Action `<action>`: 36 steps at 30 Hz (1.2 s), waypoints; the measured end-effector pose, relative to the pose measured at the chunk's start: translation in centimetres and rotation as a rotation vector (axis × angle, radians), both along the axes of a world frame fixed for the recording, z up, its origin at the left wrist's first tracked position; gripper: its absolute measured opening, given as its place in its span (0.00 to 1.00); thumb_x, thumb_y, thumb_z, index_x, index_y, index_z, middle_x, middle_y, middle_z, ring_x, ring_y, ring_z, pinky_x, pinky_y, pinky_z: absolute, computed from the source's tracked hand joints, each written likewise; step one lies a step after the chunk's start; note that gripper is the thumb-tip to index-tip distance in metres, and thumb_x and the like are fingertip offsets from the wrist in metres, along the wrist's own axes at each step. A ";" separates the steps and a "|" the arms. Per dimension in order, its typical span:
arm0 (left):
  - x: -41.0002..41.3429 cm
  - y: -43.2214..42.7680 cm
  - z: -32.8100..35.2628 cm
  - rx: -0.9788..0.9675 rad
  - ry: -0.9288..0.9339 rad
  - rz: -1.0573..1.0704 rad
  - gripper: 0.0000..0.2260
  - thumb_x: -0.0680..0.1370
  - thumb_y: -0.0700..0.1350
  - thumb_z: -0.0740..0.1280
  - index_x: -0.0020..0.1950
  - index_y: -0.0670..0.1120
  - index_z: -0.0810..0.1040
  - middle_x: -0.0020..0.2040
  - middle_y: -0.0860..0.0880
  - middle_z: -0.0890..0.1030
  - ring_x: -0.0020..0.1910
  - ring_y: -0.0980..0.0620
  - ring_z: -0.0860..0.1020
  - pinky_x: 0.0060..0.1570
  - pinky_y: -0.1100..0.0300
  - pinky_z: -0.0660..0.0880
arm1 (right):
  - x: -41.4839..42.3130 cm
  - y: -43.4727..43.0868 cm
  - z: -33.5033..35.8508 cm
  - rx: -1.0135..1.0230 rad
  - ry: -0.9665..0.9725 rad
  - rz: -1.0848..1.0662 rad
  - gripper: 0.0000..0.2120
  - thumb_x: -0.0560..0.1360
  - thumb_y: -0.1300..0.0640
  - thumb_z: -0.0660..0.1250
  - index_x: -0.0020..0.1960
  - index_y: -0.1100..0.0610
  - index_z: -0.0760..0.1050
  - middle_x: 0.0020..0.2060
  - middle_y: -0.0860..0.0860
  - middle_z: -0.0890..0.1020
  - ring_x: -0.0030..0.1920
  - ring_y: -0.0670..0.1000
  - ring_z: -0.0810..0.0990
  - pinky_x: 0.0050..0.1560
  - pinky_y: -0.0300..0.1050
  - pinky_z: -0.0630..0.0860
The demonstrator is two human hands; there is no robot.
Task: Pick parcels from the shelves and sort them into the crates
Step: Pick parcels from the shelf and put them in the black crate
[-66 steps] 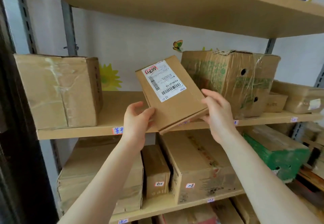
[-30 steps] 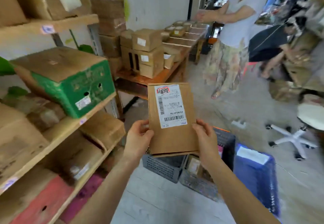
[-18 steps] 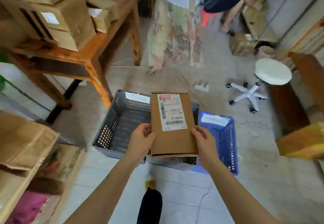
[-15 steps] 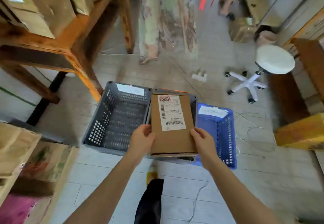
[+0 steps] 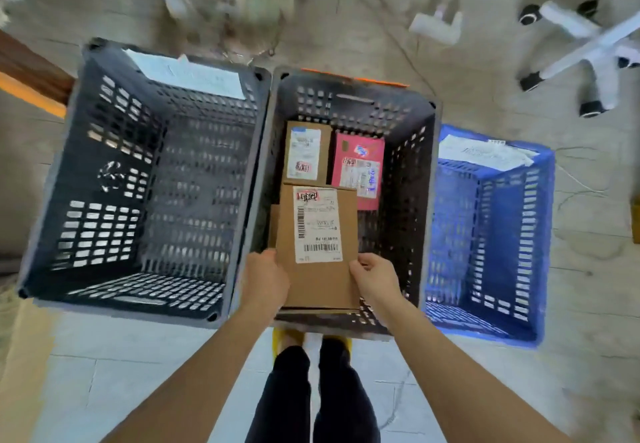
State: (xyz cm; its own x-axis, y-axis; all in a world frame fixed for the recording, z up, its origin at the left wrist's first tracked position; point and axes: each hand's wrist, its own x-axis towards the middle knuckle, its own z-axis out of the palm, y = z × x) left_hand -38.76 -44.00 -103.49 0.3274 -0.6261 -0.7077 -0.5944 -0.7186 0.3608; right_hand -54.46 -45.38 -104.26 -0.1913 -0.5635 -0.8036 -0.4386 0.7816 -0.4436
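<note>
- Holding a flat parcel in both hands, printed label facing up, long side running away from the body.
- Gripping its near left corner with the left hand, fingers curled round the edge.
- Pinching its near right corner with the right hand, thumb on top, fingers tucked beneath.
- Positioned within the rim of the middle crate, over its near half; impossible to tell whether touching the bottom or hanging above it.
- Lying further back in the same crate, side by side and labels up: a brown box on the left, a pink box on the right, with the flat parcel's far end reaching up to them in view.
- Standing just left, wall against wall: a dark grey crate with a white sheet on its far rim.
- Standing just right: a blue crate with a second white sheet at its far rim.
- Beyond the crates, on the bare floor: a white power strip and a white wheeled stool base.
- Between the arms, just behind the middle crate: black trousers and yellow shoes.
</note>
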 end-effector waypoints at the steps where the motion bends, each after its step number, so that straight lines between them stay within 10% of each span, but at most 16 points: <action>1: -0.1 -0.3 -2.5 0.021 -0.026 -0.008 0.11 0.80 0.37 0.56 0.54 0.37 0.77 0.52 0.39 0.79 0.41 0.45 0.74 0.31 0.61 0.68 | 0.2 -0.3 -2.7 0.011 -0.003 -0.003 0.11 0.77 0.61 0.60 0.54 0.61 0.78 0.53 0.57 0.81 0.52 0.55 0.78 0.57 0.52 0.75; 8: -0.7 0.4 -14.5 0.204 -0.062 -0.044 0.12 0.78 0.37 0.57 0.59 0.35 0.72 0.60 0.36 0.76 0.58 0.38 0.75 0.52 0.55 0.71 | 1.8 0.8 -16.5 0.145 -0.056 -0.179 0.11 0.76 0.67 0.61 0.56 0.63 0.77 0.49 0.54 0.81 0.45 0.51 0.78 0.37 0.38 0.75; 18: -0.8 0.0 -15.8 0.220 -0.096 -0.014 0.14 0.80 0.39 0.55 0.64 0.35 0.70 0.61 0.35 0.74 0.58 0.37 0.74 0.49 0.55 0.69 | 3.5 0.6 -18.8 0.221 -0.075 -0.053 0.16 0.79 0.62 0.55 0.65 0.59 0.72 0.59 0.57 0.79 0.57 0.55 0.77 0.59 0.47 0.74; 25: 0.2 -0.4 -2.3 0.051 0.174 0.293 0.14 0.81 0.44 0.57 0.62 0.38 0.72 0.57 0.40 0.77 0.50 0.44 0.74 0.45 0.61 0.65 | 3.2 -2.5 -4.6 0.153 -0.014 0.115 0.17 0.79 0.59 0.58 0.67 0.61 0.70 0.50 0.53 0.78 0.46 0.49 0.73 0.46 0.41 0.69; 30: 4.2 0.3 11.5 -0.058 0.193 0.501 0.10 0.80 0.45 0.58 0.40 0.42 0.70 0.40 0.41 0.75 0.43 0.43 0.73 0.45 0.51 0.70 | 6.8 -5.4 10.4 0.035 -0.111 0.311 0.15 0.78 0.56 0.61 0.61 0.63 0.74 0.53 0.57 0.80 0.51 0.55 0.79 0.45 0.41 0.70; 33: 7.3 1.5 21.0 -0.175 0.183 0.597 0.08 0.80 0.45 0.59 0.48 0.44 0.75 0.51 0.39 0.78 0.52 0.43 0.76 0.52 0.55 0.69 | 10.5 -6.3 20.1 -0.060 -0.200 0.523 0.19 0.78 0.56 0.62 0.63 0.66 0.72 0.60 0.63 0.77 0.59 0.61 0.76 0.61 0.50 0.72; 36: 10.0 4.2 29.9 -0.341 0.121 0.727 0.13 0.80 0.47 0.59 0.59 0.40 0.75 0.55 0.42 0.78 0.55 0.45 0.77 0.54 0.56 0.70 | 14.7 -5.4 29.0 -0.192 -0.291 0.719 0.17 0.77 0.51 0.62 0.62 0.59 0.74 0.60 0.55 0.78 0.58 0.53 0.77 0.57 0.46 0.71</action>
